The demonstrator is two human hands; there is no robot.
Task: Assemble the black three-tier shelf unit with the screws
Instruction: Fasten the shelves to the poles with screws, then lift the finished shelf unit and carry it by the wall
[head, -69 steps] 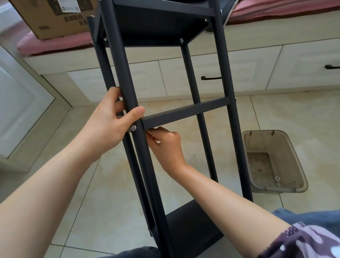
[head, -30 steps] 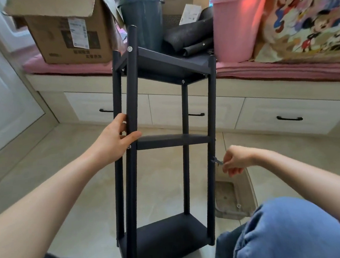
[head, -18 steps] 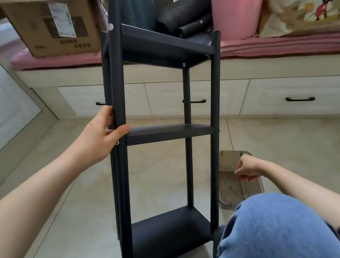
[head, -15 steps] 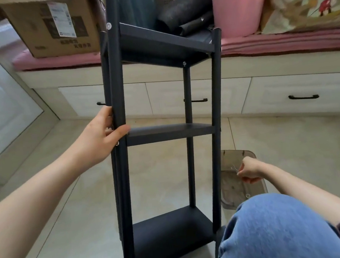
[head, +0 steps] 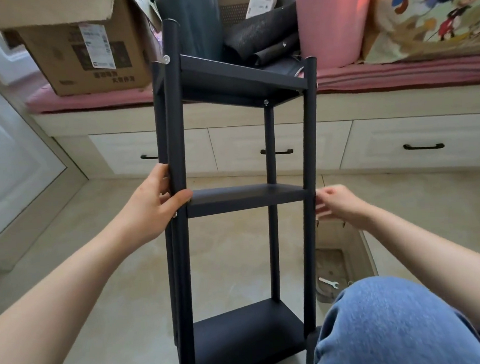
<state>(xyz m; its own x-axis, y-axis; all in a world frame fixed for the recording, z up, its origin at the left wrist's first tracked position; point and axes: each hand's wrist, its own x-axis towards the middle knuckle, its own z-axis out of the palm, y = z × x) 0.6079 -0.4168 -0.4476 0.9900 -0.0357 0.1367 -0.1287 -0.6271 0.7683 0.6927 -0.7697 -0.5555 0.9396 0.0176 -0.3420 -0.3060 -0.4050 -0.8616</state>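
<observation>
Beige tiled floor [head: 103, 276], white drawer bench [head: 400, 142] with pink cushion [head: 396, 77], daylight.

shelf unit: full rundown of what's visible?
The black shelf unit stands upright on the tiled floor, with four round matte posts and three flat tiers, metal by the look. Silver screw heads show at the top tier and near the middle left joint. The left hand grips the front left post; the right hand, blurred, hovers by the front right post.
</observation>
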